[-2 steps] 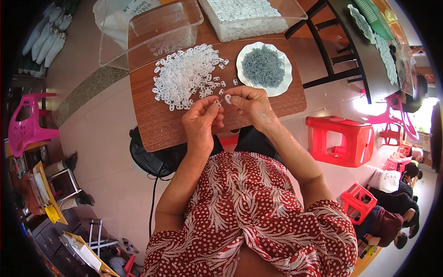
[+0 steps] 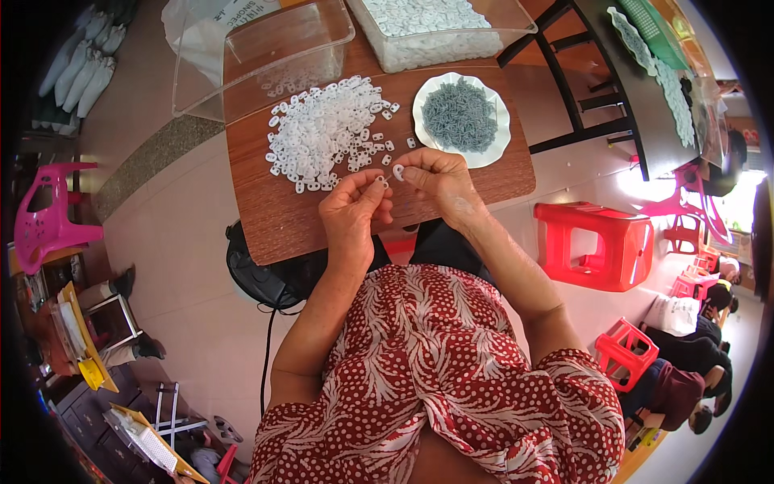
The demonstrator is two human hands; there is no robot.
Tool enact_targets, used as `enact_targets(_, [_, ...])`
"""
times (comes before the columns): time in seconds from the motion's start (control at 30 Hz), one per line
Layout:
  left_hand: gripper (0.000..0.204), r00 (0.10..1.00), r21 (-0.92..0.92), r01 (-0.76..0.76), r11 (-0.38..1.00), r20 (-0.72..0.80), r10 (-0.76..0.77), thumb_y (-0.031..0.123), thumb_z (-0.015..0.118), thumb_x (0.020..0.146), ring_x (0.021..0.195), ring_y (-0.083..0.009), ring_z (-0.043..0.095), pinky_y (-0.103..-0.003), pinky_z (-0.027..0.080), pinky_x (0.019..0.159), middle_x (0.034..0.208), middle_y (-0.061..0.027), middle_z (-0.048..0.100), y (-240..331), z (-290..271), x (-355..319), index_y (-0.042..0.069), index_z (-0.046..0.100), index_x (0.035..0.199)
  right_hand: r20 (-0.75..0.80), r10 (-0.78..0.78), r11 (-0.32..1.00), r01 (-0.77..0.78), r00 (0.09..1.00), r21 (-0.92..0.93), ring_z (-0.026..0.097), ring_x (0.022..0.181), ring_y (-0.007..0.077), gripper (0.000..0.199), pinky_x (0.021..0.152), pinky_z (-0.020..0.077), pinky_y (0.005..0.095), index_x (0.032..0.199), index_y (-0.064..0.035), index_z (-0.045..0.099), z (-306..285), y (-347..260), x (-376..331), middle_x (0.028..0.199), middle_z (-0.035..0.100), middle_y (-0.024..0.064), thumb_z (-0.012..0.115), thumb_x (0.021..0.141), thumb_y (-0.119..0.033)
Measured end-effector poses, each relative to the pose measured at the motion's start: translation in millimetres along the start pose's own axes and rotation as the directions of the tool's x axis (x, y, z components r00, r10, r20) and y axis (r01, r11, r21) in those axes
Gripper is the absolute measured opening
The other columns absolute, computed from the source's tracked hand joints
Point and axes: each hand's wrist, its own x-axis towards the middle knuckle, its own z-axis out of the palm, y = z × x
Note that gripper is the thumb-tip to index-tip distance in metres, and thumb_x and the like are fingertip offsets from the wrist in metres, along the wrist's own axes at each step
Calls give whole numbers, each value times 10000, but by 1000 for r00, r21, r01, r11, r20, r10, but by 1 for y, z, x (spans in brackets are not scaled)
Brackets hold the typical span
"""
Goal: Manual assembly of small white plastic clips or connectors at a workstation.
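Over the near part of the brown wooden table [image 2: 282, 230], both my hands are raised close together. My left hand [image 2: 348, 211] pinches a small white plastic piece [image 2: 384, 184] with holes in it between thumb and fingertips. Facing it, my right hand [image 2: 439, 181] grips another white piece [image 2: 398, 172] between thumb and forefinger. A thin sliver seems to lie between the two, too small to make out. Beyond my left hand spreads a heap of white two-holed pieces [image 2: 326, 129]. A scalloped white plate [image 2: 500, 137] beyond my right hand bears many small grey, thin parts [image 2: 459, 115].
At the table's far side stand a clear plastic bin [image 2: 282, 60] and a second clear bin [image 2: 435, 52] full of white pieces. A red stool [image 2: 597, 246] is to the right, a black bag [image 2: 262, 278] below the table's left. Several people sit at far right.
Both hands stay almost in place. The white piece in my left fingertips has shifted very slightly and shows a little more.
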Motion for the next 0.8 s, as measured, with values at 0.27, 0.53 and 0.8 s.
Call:
enact_targets(0.27, [85,999,56,-43,998,10,43,26,601,841,566,-75,551,-185,444,460,753,-59,625,-1,4,-3,-17,596,914,41,73,992,-76,997,97,525,622,61,89,520,397,181,906,-18,646,-2,-5,1,785,634,14,606,839,-62])
enact_targets(0.53, [98,1000,70,-11,997,-1,11,32,611,828,561,-111,568,-220,464,447,745,-95,626,-1,6,-2,-33,590,898,33,111,970,-115,993,213,520,601,67,94,513,395,182,891,11,638,-5,-1,4,782,639,31,607,840,-62])
enact_targets(0.8, [93,1000,83,7,997,-2,-7,33,614,823,555,-111,569,-218,465,444,735,-92,623,-4,6,0,-30,590,887,3,54,985,-54,999,162,515,606,55,92,508,390,177,888,5,641,-2,2,4,782,638,27,618,834,-66])
